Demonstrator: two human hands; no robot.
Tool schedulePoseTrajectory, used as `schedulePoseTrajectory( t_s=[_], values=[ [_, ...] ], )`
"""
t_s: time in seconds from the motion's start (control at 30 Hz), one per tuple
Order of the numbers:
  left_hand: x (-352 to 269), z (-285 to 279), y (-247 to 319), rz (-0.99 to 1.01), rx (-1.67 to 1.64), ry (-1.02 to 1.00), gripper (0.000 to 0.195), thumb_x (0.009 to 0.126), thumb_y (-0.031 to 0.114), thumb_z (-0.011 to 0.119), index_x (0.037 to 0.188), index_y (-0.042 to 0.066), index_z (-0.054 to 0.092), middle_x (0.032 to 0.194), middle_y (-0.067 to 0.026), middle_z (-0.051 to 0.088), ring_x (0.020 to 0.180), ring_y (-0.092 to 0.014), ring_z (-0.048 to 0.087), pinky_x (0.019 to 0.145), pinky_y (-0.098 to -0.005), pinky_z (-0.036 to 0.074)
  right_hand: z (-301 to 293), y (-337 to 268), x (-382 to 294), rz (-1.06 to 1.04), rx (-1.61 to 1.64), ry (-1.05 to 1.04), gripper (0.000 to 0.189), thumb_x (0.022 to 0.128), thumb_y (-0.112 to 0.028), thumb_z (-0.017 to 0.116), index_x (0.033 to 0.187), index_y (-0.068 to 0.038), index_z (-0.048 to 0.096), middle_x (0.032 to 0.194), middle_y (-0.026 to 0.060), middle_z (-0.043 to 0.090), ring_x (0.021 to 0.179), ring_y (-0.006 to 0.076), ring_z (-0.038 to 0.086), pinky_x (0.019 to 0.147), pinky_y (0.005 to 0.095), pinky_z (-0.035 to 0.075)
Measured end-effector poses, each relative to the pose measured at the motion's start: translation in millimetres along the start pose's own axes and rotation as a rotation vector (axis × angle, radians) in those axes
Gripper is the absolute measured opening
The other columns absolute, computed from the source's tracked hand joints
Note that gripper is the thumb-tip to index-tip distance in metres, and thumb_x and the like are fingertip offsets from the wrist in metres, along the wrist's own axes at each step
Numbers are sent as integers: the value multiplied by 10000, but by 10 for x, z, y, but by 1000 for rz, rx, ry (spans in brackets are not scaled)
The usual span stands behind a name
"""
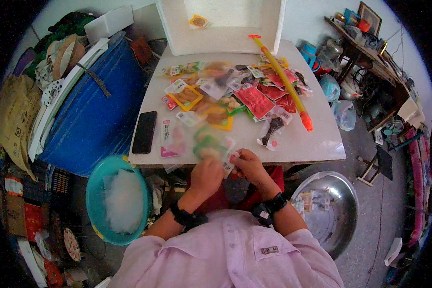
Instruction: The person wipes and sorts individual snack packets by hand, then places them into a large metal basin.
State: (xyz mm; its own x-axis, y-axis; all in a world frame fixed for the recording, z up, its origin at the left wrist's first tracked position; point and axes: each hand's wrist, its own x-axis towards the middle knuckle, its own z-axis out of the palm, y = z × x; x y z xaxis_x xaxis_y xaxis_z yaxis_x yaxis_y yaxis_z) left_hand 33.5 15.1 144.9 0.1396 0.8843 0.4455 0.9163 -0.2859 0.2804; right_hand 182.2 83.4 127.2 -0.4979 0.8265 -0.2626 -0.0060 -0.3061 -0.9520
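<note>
At the table's front edge, my left hand point(207, 179) has its fingers curled at the lower end of a blurred clear packet with green trim point(206, 142). My right hand point(250, 165) pinches a pale printed plastic edge point(228, 166) just beside it; blur hides whether this edge belongs to the same packet. Left of them lies a clear pouch with a pink end point(172, 138). Beyond my hands spreads a pile of sealed food packets, among them yellow-edged ones point(185, 98), red ones point(255, 100) and a clear one with dark contents point(273, 130).
A yellow hand pump point(284, 77) with orange-red ends lies across the pile. A white foam box point(221, 39) stands behind, a black phone point(144, 132) at left. Below sit a teal basin point(90, 205) of clear plastic bags and a steel basin point(331, 230) with several packets.
</note>
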Motion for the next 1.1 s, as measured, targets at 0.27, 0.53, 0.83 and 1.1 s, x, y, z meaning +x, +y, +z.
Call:
schedulePoseTrajectory(
  t_s=[0.27, 0.53, 0.83, 1.1],
  values=[
    [39, -17, 27, 19, -76, 125, 67, 687, 111, 482, 645, 65, 457, 652, -120, 463, 595, -324, 478, 518, -425, 384, 179, -74, 114, -25, -30, 19, 52, 755, -107, 482, 774, -59, 490, 589, 21, 507, 470, 88, 472, 374, 201, 337],
    [-11, -5, -33, 37, -9, 51, 110, 694, 120, 542, 775, 52, 511, 783, -118, 475, 711, -295, 474, 618, -393, 396, 0, 22, 212, 134, 166, -58, 194, 619, -161, 569, 771, -47, 531, 608, 101, 507, 612, 262, 505, 555, 374, 400],
    [-58, -7, -83, 18, -27, 17, 118, 655, 77, 545, 759, 44, 501, 895, -118, 464, 822, -311, 446, 732, -420, 351, 139, 265, 265, -378, -323, -105, 103, 704, -82, 485, 796, -49, 454, 599, 39, 488, 470, 127, 472, 388, 227, 367],
    [-118, 67, -130, 95, -113, 147, 99, 645, 49, 545, 725, 28, 490, 891, -128, 482, 888, -322, 444, 782, -427, 341, 360, 145, 123, -103, 83, 41, 72, 723, -60, 476, 790, -35, 474, 696, 50, 491, 604, 154, 492, 500, 261, 407]
  ],
)
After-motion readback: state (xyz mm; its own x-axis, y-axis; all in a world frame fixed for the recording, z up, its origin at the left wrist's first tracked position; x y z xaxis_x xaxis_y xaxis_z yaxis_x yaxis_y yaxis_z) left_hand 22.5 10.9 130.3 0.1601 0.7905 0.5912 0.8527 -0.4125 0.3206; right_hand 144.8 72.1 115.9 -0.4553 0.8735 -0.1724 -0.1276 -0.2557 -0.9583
